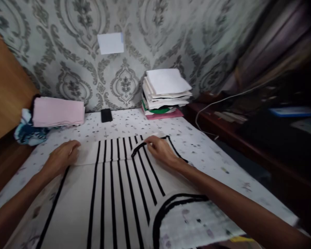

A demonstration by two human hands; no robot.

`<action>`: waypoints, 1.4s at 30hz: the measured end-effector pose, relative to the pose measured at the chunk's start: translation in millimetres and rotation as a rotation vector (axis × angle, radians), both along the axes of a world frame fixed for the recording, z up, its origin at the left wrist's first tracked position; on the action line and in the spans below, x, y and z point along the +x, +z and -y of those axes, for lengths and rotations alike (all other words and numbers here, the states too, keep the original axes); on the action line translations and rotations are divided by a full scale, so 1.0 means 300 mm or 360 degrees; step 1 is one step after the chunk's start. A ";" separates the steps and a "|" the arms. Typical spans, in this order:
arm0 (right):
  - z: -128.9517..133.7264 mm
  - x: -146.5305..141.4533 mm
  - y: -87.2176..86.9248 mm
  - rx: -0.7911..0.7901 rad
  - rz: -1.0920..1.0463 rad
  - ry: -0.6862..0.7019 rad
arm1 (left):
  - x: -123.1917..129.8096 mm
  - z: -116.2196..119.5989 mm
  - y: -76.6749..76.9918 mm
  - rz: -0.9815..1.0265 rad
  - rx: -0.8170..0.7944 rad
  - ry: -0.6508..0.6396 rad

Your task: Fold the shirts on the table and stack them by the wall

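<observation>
A white cloth piece (77,193) with black stripes and black edging lies spread on the patterned white sheet. Its far end is folded over in a flat band. My left hand (63,155) is at the left end of that band, fingers bent together on the cloth's edge. Near the band's right part, my right hand (159,148) pinches the black-edged cloth between thumb and fingers. A curved black-trimmed opening in the cloth shows at the lower right, below my right forearm.
Behind stand a stack of folded white cloths (168,83), a dark phone-like object (106,115) and a folded pink cloth (58,111) beside a blue patterned cloth (31,129). A white cable (230,97) runs over the dark furniture at right.
</observation>
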State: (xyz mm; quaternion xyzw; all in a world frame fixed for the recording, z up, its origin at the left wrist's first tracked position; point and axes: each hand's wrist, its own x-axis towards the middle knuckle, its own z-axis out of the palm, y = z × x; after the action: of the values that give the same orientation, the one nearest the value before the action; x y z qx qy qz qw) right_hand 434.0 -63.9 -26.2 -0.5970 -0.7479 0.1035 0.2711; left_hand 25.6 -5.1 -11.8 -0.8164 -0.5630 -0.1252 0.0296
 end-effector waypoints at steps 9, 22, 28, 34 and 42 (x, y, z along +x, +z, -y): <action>-0.122 0.270 0.051 -0.0466 0.0085 -0.0976 | 0.180 -0.050 -0.103 0.0154 -0.0214 -0.0219; -0.216 0.295 -0.024 -0.0544 0.0030 -0.0947 | 0.167 -0.081 -0.186 -0.0158 -0.0096 -0.0290; -0.184 0.211 -0.050 0.0048 0.0298 -0.0536 | 0.220 -0.050 -0.123 -0.0235 -0.0189 -0.0211; -0.167 0.132 -0.154 -0.0075 0.0562 0.0243 | 0.211 -0.024 -0.118 -0.0326 -0.0358 -0.0156; -0.143 0.155 -0.131 -0.0151 0.0453 0.0120 | -0.042 0.045 -0.107 -0.0247 -0.0479 0.0290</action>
State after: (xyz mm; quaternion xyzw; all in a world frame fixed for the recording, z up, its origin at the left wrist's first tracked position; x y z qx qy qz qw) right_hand 480.5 -21.1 -65.3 -0.5894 -0.7949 0.0632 0.1298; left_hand 13.1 -18.5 -43.9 -0.7645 -0.6429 0.0269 -0.0382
